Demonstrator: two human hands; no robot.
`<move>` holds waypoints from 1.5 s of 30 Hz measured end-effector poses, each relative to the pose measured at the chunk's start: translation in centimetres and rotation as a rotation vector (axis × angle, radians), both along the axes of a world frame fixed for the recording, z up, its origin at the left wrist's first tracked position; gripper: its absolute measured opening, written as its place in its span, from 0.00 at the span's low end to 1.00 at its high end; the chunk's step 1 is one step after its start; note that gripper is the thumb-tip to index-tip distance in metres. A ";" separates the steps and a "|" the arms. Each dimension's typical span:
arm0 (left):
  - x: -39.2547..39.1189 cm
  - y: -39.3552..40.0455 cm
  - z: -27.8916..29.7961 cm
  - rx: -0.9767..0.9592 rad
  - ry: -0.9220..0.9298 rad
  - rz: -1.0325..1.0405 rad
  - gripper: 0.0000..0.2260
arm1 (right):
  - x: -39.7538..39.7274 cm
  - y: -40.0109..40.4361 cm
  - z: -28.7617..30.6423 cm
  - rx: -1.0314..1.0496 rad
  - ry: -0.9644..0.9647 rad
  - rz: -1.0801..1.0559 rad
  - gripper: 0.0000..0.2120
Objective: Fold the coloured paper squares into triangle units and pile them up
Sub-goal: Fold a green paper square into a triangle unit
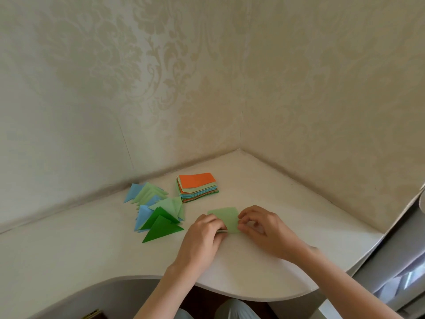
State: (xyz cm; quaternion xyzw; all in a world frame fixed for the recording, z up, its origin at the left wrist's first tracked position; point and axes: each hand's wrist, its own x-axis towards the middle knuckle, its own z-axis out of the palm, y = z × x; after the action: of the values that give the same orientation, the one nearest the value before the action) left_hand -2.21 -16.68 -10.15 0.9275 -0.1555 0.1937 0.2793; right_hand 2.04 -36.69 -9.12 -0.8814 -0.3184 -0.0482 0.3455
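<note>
We see one stack of squares (pixel 197 187); our left hand (pixel 202 236) and right hand (pixel 264 226) each pinch one pale green sheet (pixel 226 218).

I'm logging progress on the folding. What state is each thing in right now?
light green sheet: flat on the desk, pinched at both sides
paper stack: unfolded, orange sheet on top
folded triangles: loosely piled
left hand: pinching the sheet
right hand: pinching the sheet

White corner desk (pixel 264 180), damask wallpaper (pixel 161 77)
</note>
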 end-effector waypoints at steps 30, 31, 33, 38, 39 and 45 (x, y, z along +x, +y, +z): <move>0.9 1.8 -0.1 -0.221 0.249 0.185 0.08 | 1.3 2.6 -0.1 -0.030 0.261 -0.236 0.14; 0.8 2.0 0.0 -0.220 0.249 0.172 0.08 | 1.3 2.6 0.1 -0.034 0.276 -0.238 0.15; 0.6 2.1 0.3 -0.195 0.250 0.150 0.10 | 1.3 2.4 0.5 -0.048 0.330 -0.235 0.15; 0.4 1.0 0.8 0.044 0.147 0.178 0.07 | 0.9 2.2 1.4 0.029 0.447 -0.269 0.14; 0.3 0.7 0.9 0.082 0.115 0.176 0.06 | 0.6 2.1 1.5 0.026 0.437 -0.279 0.15; -1.3 -1.8 0.2 0.241 0.073 0.193 0.26 | -1.6 1.8 1.7 0.004 0.412 -0.294 0.13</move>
State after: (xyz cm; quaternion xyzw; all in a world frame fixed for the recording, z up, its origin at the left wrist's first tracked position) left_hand -3.50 -18.47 -9.91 0.9714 -0.0775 0.1657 0.1516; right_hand 0.42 -34.88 -7.39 -0.9089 -0.1094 0.0820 0.3940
